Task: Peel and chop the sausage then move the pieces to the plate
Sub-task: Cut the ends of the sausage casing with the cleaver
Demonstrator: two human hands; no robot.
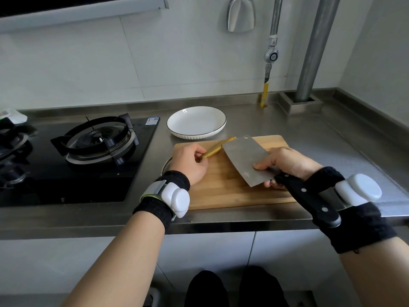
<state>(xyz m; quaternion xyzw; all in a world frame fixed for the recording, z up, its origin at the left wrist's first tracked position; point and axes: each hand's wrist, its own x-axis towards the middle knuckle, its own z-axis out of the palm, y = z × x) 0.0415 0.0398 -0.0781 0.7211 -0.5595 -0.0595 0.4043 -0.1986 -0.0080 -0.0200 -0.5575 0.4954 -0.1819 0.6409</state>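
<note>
1. Sausage (215, 148): thin, in a gold-yellow casing, lying at a slant on the far left part of the cutting board (223, 187). Near end sits under the fingers of the left hand; far end points up toward the plate and disappears behind the top corner of the cleaver blade.
2. Left hand (191, 165): resting on the board's left edge, fingers curled and pinching the near end of the sausage. The sausage runs out from the fingertips away from the person and to the right.
3. Cleaver (245, 160): broad grey blade tilted, flat face turned up toward the camera, its far corner over the sausage's upper end. Whether the edge touches the casing cannot be told.
4. Right hand (287, 166): closed around the black riveted handle where it meets the blade, with the thumb pressed on the blade's flat face. The handle runs back along the wrist.
5. Both wrists carry black bands with white rounded devices strapped on.
6. Plate (196, 125): white with a dark rim, just behind the board's far edge, nothing in it.
7. Steel counter (332, 138) holds board and plate. A black gas stove (97, 140) lies to the left of the board, well apart from the sausage.
8. A round rim shows partly under the left wrist; what it belongs to cannot be told.
</note>
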